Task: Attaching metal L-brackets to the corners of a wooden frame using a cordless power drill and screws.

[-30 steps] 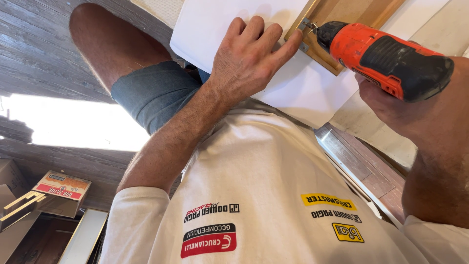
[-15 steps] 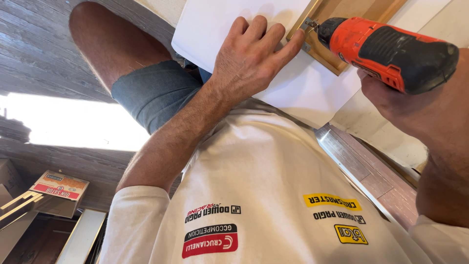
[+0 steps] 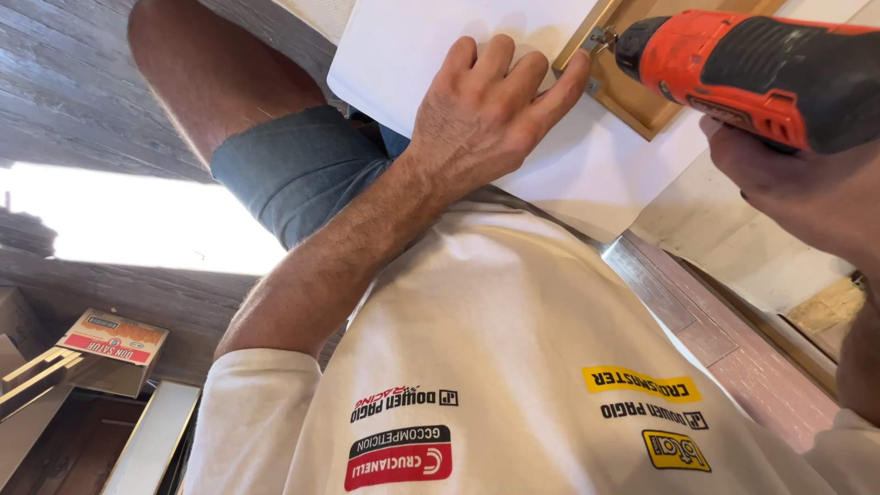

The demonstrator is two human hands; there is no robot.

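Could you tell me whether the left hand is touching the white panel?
Touching: the head view shows the left hand lying flat on the white panel, fingers pressed against its surface.

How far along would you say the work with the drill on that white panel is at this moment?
Done: a small metal fitting already sits at the edge of the wooden piece, against the white panel. In hand: the right hand holds the orange and black drill with its tip at the fitting, while the left hand presses flat on the panel beside it. Left: whether the screw is fully driven cannot be seen.
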